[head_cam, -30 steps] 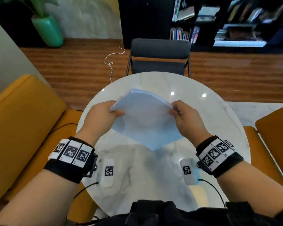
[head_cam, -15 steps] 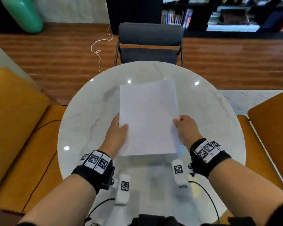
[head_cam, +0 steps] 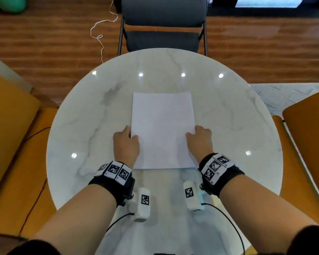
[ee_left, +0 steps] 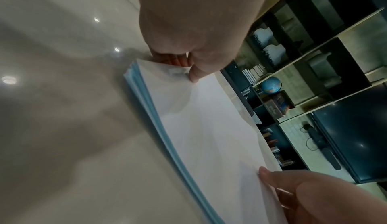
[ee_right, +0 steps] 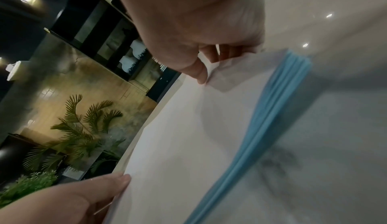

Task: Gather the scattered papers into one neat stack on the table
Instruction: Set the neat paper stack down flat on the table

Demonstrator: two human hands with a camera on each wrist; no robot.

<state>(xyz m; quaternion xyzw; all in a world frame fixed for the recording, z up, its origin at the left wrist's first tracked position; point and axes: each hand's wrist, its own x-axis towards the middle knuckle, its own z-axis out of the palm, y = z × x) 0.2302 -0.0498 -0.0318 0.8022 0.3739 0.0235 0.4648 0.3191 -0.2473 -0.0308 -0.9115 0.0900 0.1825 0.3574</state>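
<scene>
A squared stack of white papers (head_cam: 162, 129) lies lengthwise in the middle of the round marble table (head_cam: 81, 126), flat on it or barely above it. My left hand (head_cam: 132, 135) pinches the stack's left edge, thumb on top and fingers underneath. Opposite it, my right hand (head_cam: 191, 133) pinches the right edge the same way. In the left wrist view the left thumb (ee_left: 194, 75) presses the top sheet of the papers (ee_left: 199, 128). From the right wrist, the right thumb (ee_right: 201, 75) shows on the papers (ee_right: 188, 136), whose layered edges look aligned.
A grey chair (head_cam: 162, 19) stands at the table's far side. Yellow seats flank the table on the left (head_cam: 11, 135) and on the right (head_cam: 306, 126). A white cord (head_cam: 101, 34) lies on the wooden floor.
A second ago both hands held the stack raised and bowed. It has since come down flat over the table's middle, with both hands sliding to its side edges.
</scene>
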